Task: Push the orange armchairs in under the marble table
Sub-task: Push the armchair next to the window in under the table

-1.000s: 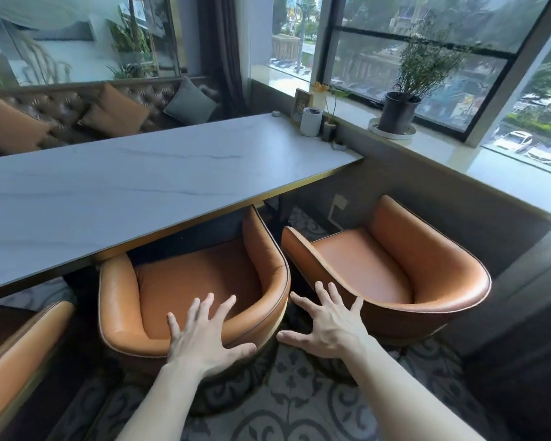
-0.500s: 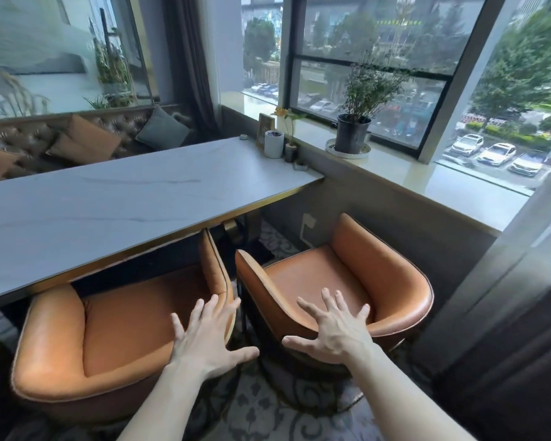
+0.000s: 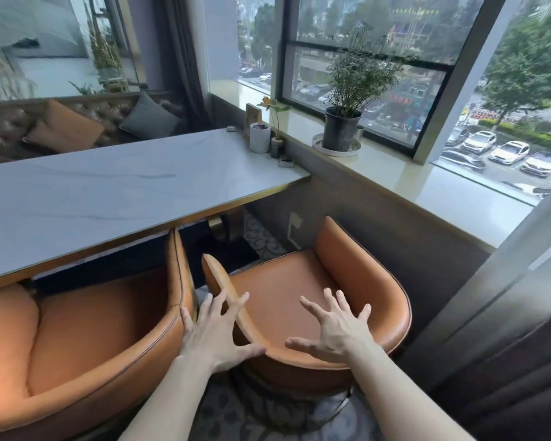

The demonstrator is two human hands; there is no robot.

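Note:
Two orange armchairs face the marble table [image 3: 115,189]. The left armchair [image 3: 86,329] has its front tucked under the table's gold edge. The right armchair [image 3: 337,281] stands beside the table's end, turned at an angle and out from under the top. My left hand [image 3: 215,334] is spread open over the gap between the two chairs, its thumb at the right chair's rim. My right hand [image 3: 333,329] hovers open over the right chair's curved back rim. Neither hand grips anything.
A wall with a stone window sill [image 3: 427,183] runs close behind the right chair. A potted plant [image 3: 342,128], a white cup [image 3: 260,137] and a small vase stand near the table's far end. A dark curtain [image 3: 522,361] hangs at right. Patterned carpet [image 3: 268,418] lies underfoot.
My view and both hands have shifted right, from the left armchair's back to the right armchair. The left armchair now sits further left in view, still part under the table.

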